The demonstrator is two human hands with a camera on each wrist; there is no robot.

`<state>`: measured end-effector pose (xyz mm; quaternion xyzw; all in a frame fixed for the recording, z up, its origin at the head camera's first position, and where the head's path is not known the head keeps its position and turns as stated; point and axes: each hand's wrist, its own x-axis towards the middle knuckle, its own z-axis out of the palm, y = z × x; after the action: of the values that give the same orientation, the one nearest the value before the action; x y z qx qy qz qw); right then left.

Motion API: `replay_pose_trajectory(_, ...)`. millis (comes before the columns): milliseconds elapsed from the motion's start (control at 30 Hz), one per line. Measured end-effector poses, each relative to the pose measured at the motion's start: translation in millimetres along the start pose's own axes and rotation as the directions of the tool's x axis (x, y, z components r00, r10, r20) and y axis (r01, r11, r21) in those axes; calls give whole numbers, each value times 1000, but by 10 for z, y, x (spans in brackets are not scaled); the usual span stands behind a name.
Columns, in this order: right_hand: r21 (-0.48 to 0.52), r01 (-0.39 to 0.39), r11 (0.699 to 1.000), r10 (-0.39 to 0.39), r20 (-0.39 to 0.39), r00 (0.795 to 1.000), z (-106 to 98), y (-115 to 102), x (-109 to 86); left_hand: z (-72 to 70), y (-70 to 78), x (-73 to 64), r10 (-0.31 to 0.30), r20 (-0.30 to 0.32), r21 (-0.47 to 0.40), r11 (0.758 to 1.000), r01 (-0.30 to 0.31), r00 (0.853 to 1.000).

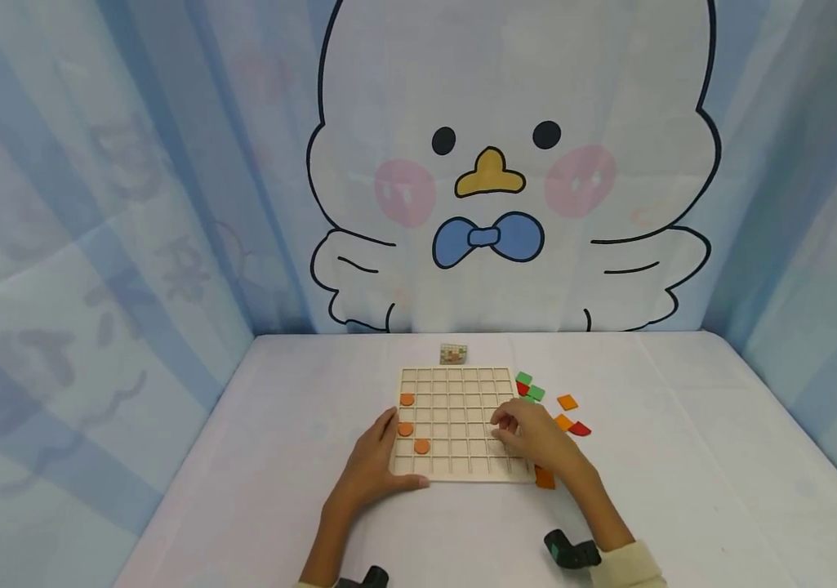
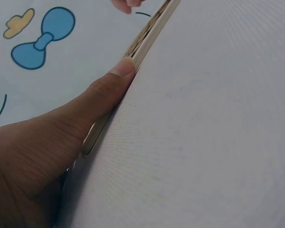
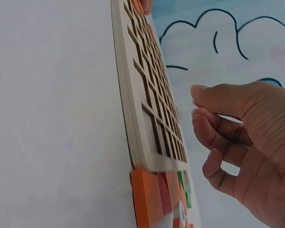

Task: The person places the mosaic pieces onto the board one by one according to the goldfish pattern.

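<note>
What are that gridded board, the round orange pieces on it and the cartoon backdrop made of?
The gridded board looks like pale, matte wood, perhaps plywood: its cream edge seems faintly layered. The round orange pieces may be painted wood or plastic; their smooth, even colour leaves it open. The cartoon backdrop seems to be matte printed cloth, judging by its soft folds.

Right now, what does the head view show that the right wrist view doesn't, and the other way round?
Of the two, only the head view shows the printed beak, the eyes and the small patterned item behind the board. Only the right wrist view shows the palm of the right hand. Both share the board, loose pieces beside it, the right hand and at least part of the left hand.
</note>
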<state>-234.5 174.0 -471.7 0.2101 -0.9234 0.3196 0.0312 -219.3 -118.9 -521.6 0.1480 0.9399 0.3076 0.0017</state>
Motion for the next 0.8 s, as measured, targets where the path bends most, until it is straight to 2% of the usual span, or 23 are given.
replay_pose_trajectory(133, 0, -68, 998, 68, -24, 997, -108, 127, -72, -1, 4, 5, -7, 1, 2, 1000, 7, 1000)
replay_pose_trajectory(333, 6, -91, 996, 91, -31, 995, -231, 263, -187, -1, 11, 5, -8, -1, 3, 1000, 8, 1000)
replay_pose_trajectory(633, 24, -90, 996, 88, 75, 993, -277, 425, -354, -13, 22, -6, -12, 3, -18, 1000, 12, 1000)
replay_pose_trajectory(800, 24, -91, 996, 88, 102, 991, -291, 452, -386, -12, 17, -1, -22, 2, -23, 1000, 22, 1000)
